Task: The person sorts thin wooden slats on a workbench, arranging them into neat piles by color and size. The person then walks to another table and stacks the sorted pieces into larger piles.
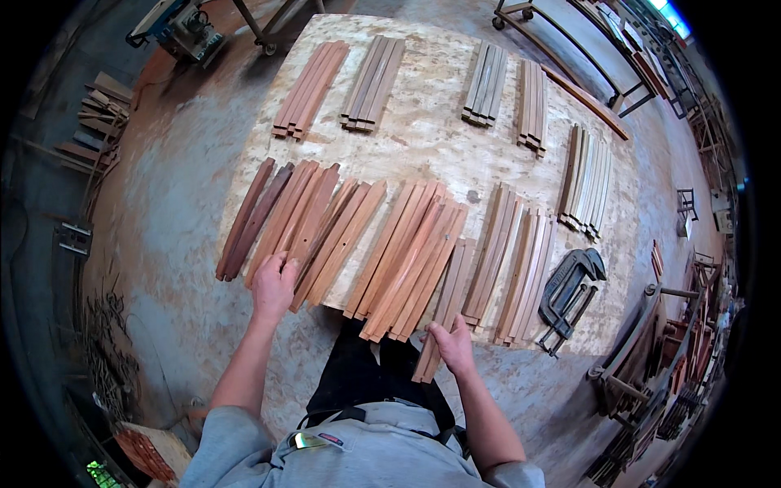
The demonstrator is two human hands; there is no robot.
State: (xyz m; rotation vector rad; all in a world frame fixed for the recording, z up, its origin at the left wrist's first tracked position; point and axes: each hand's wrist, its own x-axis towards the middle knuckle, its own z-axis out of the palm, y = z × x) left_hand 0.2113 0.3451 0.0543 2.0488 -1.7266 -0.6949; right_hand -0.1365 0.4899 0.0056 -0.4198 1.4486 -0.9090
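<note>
My right hand (452, 346) is closed around the near end of a brown wooden strip (450, 289), which sticks out past the table's front edge. The thumb lies across its top; whether a second strip is under it, I cannot tell. My left hand (274, 286) has its fingers curled at the near end of a reddish wooden strip (305, 232) in the left group. Between the hands lies a fanned bundle of orange-brown strips (407, 260). Two darker strips (259, 211) lie left of my left hand. Paler brown strips (521, 264) are right of my right hand.
A plywood-topped table (423, 154) carries several sorted strip bundles along its far side, including a reddish one (311, 89) and a greyish one (486, 85). Dark metal clamps (565, 297) lie at its right front. Scrap wood (102, 122) is piled left; a metal rack (643, 374) stands right.
</note>
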